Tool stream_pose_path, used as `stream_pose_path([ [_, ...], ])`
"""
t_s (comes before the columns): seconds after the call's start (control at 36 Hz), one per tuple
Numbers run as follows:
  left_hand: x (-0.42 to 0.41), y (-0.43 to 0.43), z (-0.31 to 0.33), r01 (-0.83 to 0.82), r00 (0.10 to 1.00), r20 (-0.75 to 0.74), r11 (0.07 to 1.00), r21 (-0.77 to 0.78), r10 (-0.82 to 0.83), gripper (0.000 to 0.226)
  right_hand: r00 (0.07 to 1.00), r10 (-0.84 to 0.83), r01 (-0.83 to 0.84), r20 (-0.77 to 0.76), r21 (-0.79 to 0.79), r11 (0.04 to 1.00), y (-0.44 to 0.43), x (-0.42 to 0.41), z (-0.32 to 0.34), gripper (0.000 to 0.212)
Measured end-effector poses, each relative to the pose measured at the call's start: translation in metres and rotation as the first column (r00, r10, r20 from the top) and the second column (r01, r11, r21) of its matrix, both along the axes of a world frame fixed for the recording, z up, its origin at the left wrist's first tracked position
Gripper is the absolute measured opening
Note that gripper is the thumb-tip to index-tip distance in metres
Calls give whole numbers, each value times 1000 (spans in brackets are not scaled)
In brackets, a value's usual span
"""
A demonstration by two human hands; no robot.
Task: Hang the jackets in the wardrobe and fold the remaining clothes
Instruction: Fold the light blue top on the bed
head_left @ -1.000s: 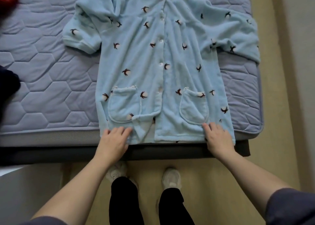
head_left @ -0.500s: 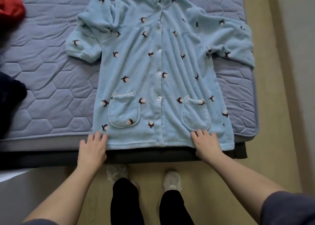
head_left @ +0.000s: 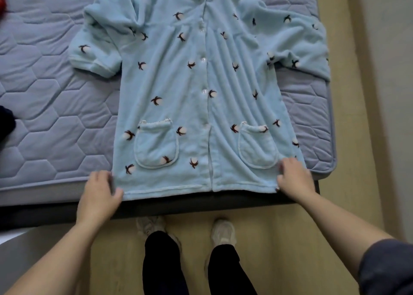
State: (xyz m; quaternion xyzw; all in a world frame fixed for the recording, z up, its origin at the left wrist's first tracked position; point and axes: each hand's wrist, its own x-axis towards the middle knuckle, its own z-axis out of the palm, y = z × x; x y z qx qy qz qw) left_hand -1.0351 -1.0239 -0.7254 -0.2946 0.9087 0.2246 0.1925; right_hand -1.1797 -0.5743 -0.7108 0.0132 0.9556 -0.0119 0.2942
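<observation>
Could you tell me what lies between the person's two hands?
The hem of the blue robe, split midway by its front opening, spans from left hand to right hand, in the head view.

A bed fills the upper part of the view, its mattress (head_left: 55, 107) covered in grey-blue quilting stitched in a hexagon pattern. A plain grey band (head_left: 33, 194) runs along the mattress's near side, and under it lies a dark bed frame (head_left: 201, 203). Light wooden floor (head_left: 279, 239) stretches below the frame and up the bed's right side, meeting a pale wall (head_left: 393, 49). Two pale sneakers (head_left: 223, 230) stand on the floor just beside the frame, under black trousers (head_left: 163, 268). A light grey surface (head_left: 33, 245) sits at lower left; what it is cannot be told.
</observation>
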Motion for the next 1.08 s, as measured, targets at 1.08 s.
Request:
stream_pose_path([
  [1.08, -255, -152, -5, -679, 664, 314, 372, 632, 679, 60, 989, 88, -58, 115, -245, 968, -354, -154, 9, 77],
])
